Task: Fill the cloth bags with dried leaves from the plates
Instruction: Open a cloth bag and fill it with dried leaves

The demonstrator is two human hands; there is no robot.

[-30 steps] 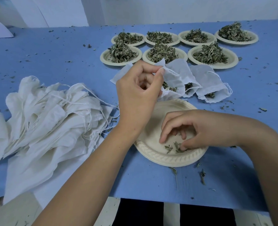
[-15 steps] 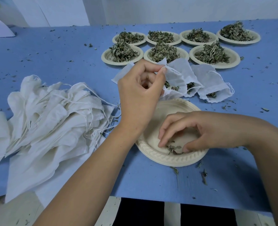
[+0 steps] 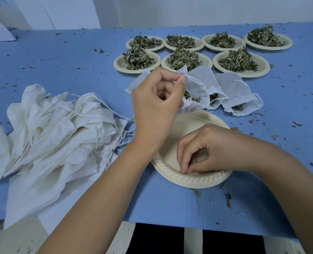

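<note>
we count seven heaped plates [image 3: 243, 74] — left hand [image 3: 155, 107] pinches one cloth bag [image 3: 200, 82], right hand [image 3: 212, 149] bunched on an eighth plate [image 3: 188, 123] — its catch we cannot tell.

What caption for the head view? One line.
Left hand pinches a white cloth bag; right hand pinches at a round beige paper plate.

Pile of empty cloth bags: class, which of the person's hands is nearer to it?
Left. The left hand is just right of the pile; the right hand is farther right, over the near plate.
</note>
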